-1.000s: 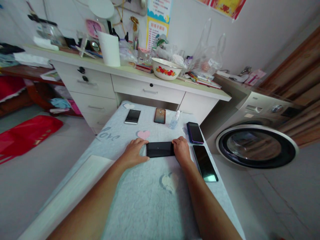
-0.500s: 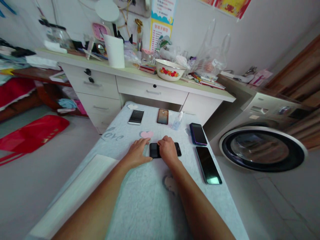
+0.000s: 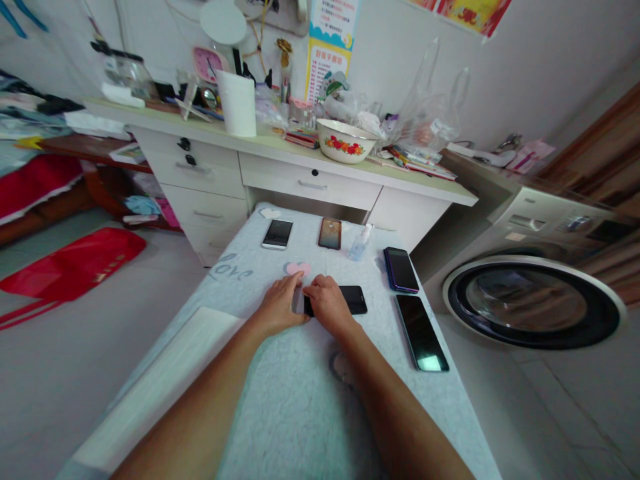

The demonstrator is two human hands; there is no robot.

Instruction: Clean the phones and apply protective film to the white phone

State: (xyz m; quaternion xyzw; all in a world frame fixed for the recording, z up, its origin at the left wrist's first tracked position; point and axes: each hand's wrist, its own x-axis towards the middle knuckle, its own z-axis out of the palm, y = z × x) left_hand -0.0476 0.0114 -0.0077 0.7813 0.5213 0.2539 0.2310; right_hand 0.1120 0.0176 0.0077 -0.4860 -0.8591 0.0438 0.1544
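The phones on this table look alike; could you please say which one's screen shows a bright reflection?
The large phone furthest right, nearer the camera than the purple-edged phone; only it shows a bright patch.

Your table (image 3: 280, 413): pale cloth, printed hearts, "love" lettering. Far side, left to right: silver-edged phone (image 3: 277, 235), brown phone (image 3: 330, 234), clear spray bottle (image 3: 359, 244). Right edge: purple-edged phone (image 3: 401, 270), bigger dark phone (image 3: 423, 333) nearer you. Middle: black phone (image 3: 354, 300), flat, partly hidden by your right hand (image 3: 326, 301). Long whitish strip (image 3: 165, 387) on your left.
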